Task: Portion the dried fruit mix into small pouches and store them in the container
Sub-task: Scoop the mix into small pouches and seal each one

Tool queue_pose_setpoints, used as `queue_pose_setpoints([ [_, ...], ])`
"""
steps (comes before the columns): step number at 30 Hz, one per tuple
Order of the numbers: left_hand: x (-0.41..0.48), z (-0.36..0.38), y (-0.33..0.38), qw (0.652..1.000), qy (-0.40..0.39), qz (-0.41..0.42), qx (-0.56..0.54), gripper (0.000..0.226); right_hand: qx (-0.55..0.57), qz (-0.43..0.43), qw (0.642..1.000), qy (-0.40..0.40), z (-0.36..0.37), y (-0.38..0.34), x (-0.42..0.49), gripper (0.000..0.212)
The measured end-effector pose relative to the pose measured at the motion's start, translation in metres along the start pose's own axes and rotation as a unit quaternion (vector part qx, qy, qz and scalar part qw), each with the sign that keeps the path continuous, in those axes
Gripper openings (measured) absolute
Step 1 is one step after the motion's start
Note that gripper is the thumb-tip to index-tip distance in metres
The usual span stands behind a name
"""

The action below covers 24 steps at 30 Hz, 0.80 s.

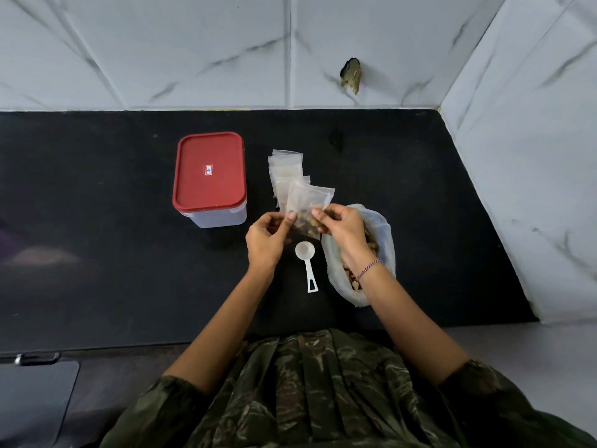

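Two hands hold one small clear pouch (308, 197) up in the middle of the frame. The left hand (265, 240) pinches the left side of it with its thumb and curled fingers. The right hand (339, 226) pinches the right side the same way. Some brown bits of dried fruit sit low down in the pouch, between the two hands. I cannot tell if the top of the pouch is sealed.

Just above the hands, a little pile of empty pouches (286, 166) lies flat on the black table (113, 253). To the left of that pile stands the container (223, 218). It is a clear box, and its red lid (210, 176) is on.

Below the held pouch lies a white scoop (307, 257), with its bowl end up and its handle pointing down the frame. Just right of the scoop is a big bag (386, 234) made of thin plastic. It is open, and the dried fruit mix (350, 279) shows inside it. The right arm reaches across this bag. A thin bracelet (368, 270) is on the right wrist.

A pale tiled wall (193, 59) fills the top of the frame.
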State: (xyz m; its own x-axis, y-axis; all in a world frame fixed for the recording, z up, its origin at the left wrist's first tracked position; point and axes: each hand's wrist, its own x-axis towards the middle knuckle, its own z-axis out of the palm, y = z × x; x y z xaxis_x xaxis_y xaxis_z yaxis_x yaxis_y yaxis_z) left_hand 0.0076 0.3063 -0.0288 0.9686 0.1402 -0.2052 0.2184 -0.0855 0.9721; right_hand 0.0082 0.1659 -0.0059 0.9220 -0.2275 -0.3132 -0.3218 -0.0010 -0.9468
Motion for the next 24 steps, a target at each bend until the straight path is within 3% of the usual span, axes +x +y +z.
queue_pose_setpoints([
  [4, 0.016, -0.006, 0.005, 0.999, 0.007, 0.011, 0.051, 0.016, -0.032, -0.004, 0.999, -0.019, 0.001, -0.012, 0.018, 0.032],
  [7, 0.026, -0.005, 0.005, 0.997, 0.004, 0.005, 0.076, 0.01, -0.123, -0.051, 0.991, 0.005, 0.005, -0.015, 0.031, 0.039],
  [12, 0.037, 0.0, -0.007, 0.992, -0.01, -0.02, 0.126, 0.009, -0.316, -0.105, 0.943, 0.026, 0.015, -0.008, 0.047, 0.051],
  [18, 0.051, -0.001, -0.023, 0.978, -0.011, -0.029, 0.205, 0.01, -0.439, -0.13, 0.889, 0.028, 0.025, 0.003, 0.056, 0.023],
  [24, 0.062, 0.0, -0.028, 0.97, -0.021, -0.035, 0.241, 0.012, -0.525, -0.127, 0.842, 0.013, 0.03, 0.001, 0.064, 0.018],
])
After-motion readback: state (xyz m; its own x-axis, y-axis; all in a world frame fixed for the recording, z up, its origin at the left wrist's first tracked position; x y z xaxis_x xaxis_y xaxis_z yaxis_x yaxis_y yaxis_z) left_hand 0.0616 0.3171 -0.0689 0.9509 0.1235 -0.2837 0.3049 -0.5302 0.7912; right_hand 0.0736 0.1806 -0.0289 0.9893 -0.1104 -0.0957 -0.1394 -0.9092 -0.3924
